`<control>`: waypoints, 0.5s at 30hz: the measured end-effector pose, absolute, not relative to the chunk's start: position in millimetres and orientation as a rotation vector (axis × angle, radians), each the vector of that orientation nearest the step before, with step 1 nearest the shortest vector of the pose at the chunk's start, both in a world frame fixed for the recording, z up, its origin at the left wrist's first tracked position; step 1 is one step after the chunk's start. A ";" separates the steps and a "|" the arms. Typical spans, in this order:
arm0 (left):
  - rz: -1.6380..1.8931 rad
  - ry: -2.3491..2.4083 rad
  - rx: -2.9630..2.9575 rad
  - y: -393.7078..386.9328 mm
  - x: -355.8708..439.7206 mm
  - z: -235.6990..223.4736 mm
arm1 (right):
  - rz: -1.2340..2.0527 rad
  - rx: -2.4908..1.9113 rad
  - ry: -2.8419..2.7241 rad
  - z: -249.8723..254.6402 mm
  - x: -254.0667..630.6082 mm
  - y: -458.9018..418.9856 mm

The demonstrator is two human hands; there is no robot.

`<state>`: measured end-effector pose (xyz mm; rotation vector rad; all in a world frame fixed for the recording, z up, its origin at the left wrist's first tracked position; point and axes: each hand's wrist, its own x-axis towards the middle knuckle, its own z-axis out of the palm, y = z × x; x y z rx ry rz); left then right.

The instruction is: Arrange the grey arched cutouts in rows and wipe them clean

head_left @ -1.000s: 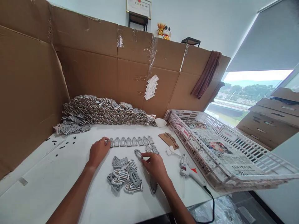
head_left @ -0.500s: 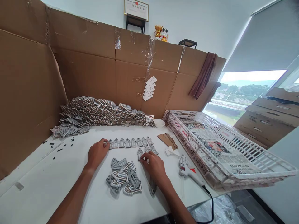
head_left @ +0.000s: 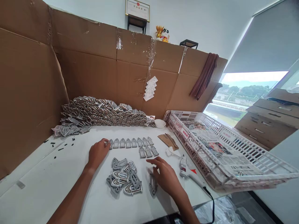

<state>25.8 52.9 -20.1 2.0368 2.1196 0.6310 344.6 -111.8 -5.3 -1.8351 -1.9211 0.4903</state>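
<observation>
Arched pieces point(head_left: 148, 152) lie near the palm-down right hand point(head_left: 165, 175).

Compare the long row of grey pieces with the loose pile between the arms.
The long row is neatly lined up; the loose pile overlaps in a jumble. The long row's tips point away from the person; the loose pile's, various ways. Both hold grey arched pieces.

Cloth point(head_left: 205, 77) (maroon) — over cardboard wall point(head_left: 93, 71)
</observation>
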 end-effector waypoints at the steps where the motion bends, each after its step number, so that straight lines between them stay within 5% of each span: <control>1: 0.631 2.126 2.034 53.0 25.8 -20.5 | 0.530 -1.800 -1.996 -5.2 349.5 -120.7; 15: 0.638 2.129 2.045 51.9 26.0 -20.3 | 0.548 -1.734 -2.151 0.9 365.0 -145.0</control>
